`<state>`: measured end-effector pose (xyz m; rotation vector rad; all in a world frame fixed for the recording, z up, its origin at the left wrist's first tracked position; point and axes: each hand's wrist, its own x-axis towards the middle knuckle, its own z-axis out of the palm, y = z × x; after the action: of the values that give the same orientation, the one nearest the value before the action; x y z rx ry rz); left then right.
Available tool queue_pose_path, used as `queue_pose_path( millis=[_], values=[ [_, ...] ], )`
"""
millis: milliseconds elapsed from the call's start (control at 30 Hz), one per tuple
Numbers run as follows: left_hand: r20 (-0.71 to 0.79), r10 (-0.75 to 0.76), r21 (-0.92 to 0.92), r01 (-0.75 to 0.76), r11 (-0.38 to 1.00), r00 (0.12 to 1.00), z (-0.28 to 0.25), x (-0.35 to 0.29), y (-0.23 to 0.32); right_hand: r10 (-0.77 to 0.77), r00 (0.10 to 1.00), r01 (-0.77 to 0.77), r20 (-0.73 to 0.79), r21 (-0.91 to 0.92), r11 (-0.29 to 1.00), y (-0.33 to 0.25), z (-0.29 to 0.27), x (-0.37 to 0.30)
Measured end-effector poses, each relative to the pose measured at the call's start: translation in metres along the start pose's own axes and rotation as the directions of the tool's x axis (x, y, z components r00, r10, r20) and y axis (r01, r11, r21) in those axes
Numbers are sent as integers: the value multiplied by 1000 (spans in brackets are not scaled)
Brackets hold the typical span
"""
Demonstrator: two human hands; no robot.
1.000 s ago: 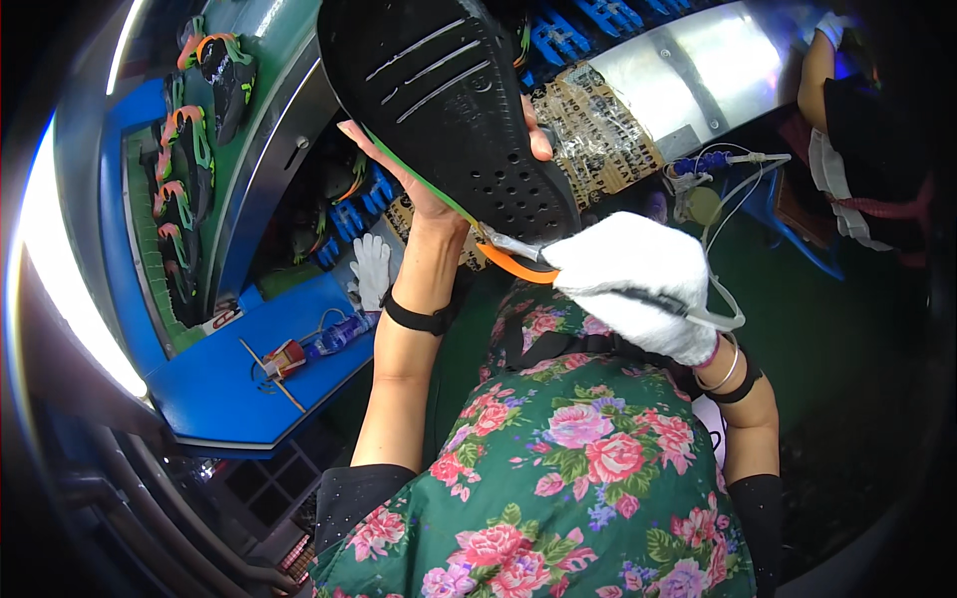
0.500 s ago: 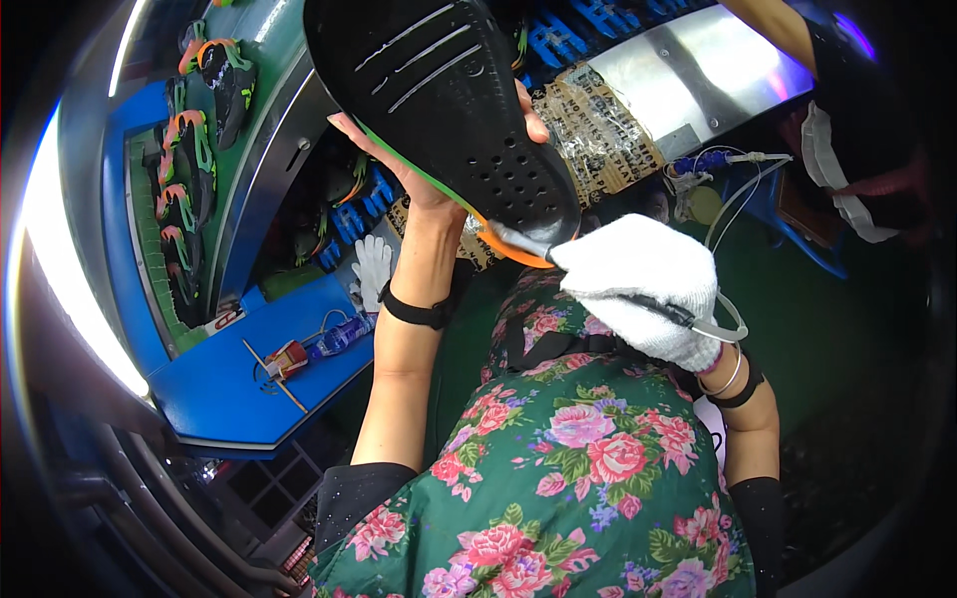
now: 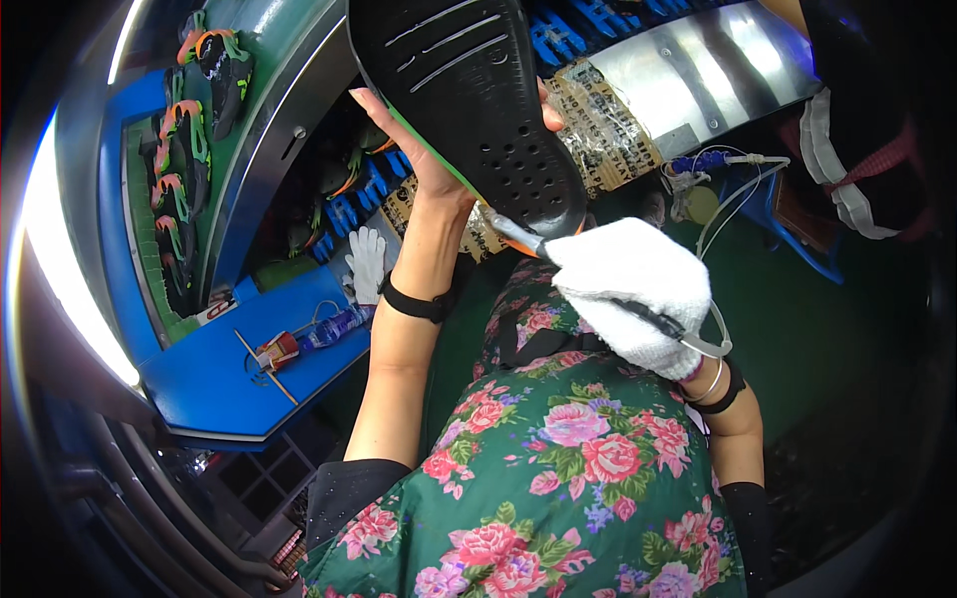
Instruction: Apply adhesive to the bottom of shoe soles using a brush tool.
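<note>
Black and pierced with small holes near one end, the shoe sole [image 3: 454,115] fills the upper middle of the head view; compared with half a second ago, its upper end sits further to your right, so it stands a little more upright, and less of the orange strip [image 3: 520,246] near its lower end shows; the tip of the slim brush-like tool [image 3: 518,232] remains near that end's left edge, which suggests that the work stays at this stretch of rim, though whether the tip actually touches cannot be told.

Your bare left hand [image 3: 431,171] grips the sole from behind, thumb along its green-edged left side and fingertips [image 3: 550,115] curling round the right; your right hand [image 3: 633,294], in a white glove, is closed round the tool, whose pale hose [image 3: 720,334] bends near your wrist; the sole thus lies in the left hand's grasp, up and to the left of the right hand, with the tool bridging the two.

Beyond your left forearm, a spare white glove [image 3: 367,264] lies at the blue bench [image 3: 204,399]; coloured shoes [image 3: 181,140] stand in a row at the upper left.
</note>
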<state>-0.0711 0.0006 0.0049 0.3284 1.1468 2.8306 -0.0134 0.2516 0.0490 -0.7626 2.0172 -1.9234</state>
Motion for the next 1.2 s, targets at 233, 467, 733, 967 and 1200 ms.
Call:
queue_pose_path(
  millis=[233, 467, 733, 967, 1200],
  values=[
    [-44, -13, -23, 12, 1000, 999, -2, -2, -5, 7, 988, 26, -155, 207, 978, 15, -10, 5],
    [12, -69, -37, 69, 997, 998, 9, 7, 3, -166, 986, 166, -23, 5, 986, 14, -9, 10],
    [98, -59, -37, 63, 997, 993, 2, 11, 4, -267, 964, 266, -15, -42, 963, 20, -14, 19],
    [-150, -237, -37, 234, 972, 960, 10, 4, 5, -260, 919, 151, 296, 345, 927, 18, -15, 20],
    [-165, -388, -46, 386, 921, 907, -3, -5, -2, -431, 813, 502, 392, -95, 860, 28, -5, 14]
  ],
)
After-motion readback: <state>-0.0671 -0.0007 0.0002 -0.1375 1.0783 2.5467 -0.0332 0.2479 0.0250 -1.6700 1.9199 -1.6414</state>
